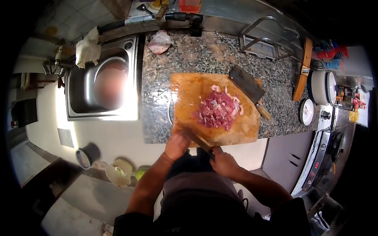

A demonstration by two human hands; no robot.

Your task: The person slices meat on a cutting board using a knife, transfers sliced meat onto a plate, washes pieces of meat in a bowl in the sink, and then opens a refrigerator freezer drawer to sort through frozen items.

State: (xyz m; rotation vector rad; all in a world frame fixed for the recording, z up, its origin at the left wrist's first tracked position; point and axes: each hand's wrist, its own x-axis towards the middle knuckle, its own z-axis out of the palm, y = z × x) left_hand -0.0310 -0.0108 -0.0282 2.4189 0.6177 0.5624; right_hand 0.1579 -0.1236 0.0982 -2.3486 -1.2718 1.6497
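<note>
speckled counter (208, 55); chopped meat (217, 111); basin (98, 76) in sink (81, 92)

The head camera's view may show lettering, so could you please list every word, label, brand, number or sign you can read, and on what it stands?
No text is legible.
Stove front: small red mark, too blurred to read.
Dark shirt: faint pale marks, too small to read.
Cleaver and knife: no lettering can be made out.

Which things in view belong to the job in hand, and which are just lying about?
Likely for the job: knife in the right grip; cut meat; cutting board; perhaps the cleaver.

Likely just lying about: white plate; white pot; grey bucket.
</note>
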